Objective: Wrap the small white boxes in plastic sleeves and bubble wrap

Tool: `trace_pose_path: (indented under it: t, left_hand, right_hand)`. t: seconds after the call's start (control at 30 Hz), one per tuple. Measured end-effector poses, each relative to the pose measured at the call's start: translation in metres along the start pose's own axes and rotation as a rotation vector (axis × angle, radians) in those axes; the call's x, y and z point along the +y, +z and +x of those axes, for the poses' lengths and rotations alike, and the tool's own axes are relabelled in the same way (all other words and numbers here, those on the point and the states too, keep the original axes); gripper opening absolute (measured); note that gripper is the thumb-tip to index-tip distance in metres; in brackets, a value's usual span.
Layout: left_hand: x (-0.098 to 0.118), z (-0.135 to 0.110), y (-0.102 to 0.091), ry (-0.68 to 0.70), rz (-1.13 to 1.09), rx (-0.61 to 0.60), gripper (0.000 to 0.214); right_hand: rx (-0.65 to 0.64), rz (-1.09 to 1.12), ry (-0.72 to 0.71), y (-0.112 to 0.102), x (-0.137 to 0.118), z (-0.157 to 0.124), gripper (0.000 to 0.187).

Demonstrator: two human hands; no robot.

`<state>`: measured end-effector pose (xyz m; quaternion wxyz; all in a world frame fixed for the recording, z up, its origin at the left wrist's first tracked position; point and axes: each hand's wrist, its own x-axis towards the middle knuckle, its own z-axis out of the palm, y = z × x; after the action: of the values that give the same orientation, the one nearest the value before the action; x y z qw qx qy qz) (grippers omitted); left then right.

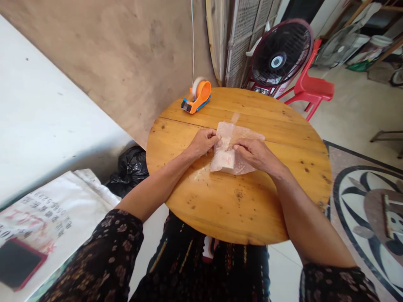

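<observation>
A sheet of bubble wrap (241, 133) lies on the round wooden table, folded partly around a small white box (227, 160) with a reddish mark on it. My left hand (205, 141) pinches the wrap's left edge between thumb and fingers. On the other side, my right hand (254, 152) has its fingers closed on the wrap, just above and right of the box. A strip of clear tape (235, 118) sticks out past the far edge of the wrap onto the wood.
An orange and blue tape dispenser (200, 97) stands at the table's far left edge. Beyond the table (201, 201) are a fan (277, 61) and a red plastic chair (315, 87). White sacks (63, 209) and a black plastic bag (130, 165) lie at the left, beside the wall.
</observation>
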<state>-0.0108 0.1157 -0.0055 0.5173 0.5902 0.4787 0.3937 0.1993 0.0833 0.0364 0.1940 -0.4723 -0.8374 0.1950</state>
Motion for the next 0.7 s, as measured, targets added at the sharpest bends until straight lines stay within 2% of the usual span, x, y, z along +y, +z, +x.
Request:
trace_pose_path:
  t: [0.07, 0.17, 0.23, 0.3, 0.5, 0.6, 0.7]
  left_hand:
    - [0.000, 0.001, 0.000, 0.017, 0.055, 0.086, 0.004]
    - [0.000, 0.001, -0.002, 0.105, 0.212, 0.288, 0.021]
    - [-0.001, 0.000, -0.004, 0.147, 0.313, 0.340, 0.020]
    - [-0.001, -0.001, -0.004, 0.156, 0.339, 0.294, 0.019]
    - [0.010, -0.011, -0.005, 0.190, 0.198, 0.053, 0.041]
    - [0.020, -0.016, -0.011, 0.135, 0.277, -0.057, 0.051]
    - [0.025, -0.018, -0.018, 0.123, 0.358, -0.147, 0.048]
  right_hand:
    - [-0.024, 0.062, -0.015, -0.001, 0.000, 0.001, 0.028]
    - [-0.030, 0.136, -0.035, -0.003, 0.001, 0.002, 0.032]
    - [-0.017, 0.184, -0.036, -0.003, 0.002, 0.002, 0.036]
    - [-0.008, 0.252, -0.032, -0.002, 0.002, 0.003, 0.042]
    - [-0.008, 0.400, 0.004, -0.002, 0.001, 0.002, 0.053]
    - [-0.051, 0.383, 0.033, -0.003, 0.000, 0.002, 0.053]
    - [-0.072, 0.379, 0.016, -0.002, -0.001, 0.003, 0.048]
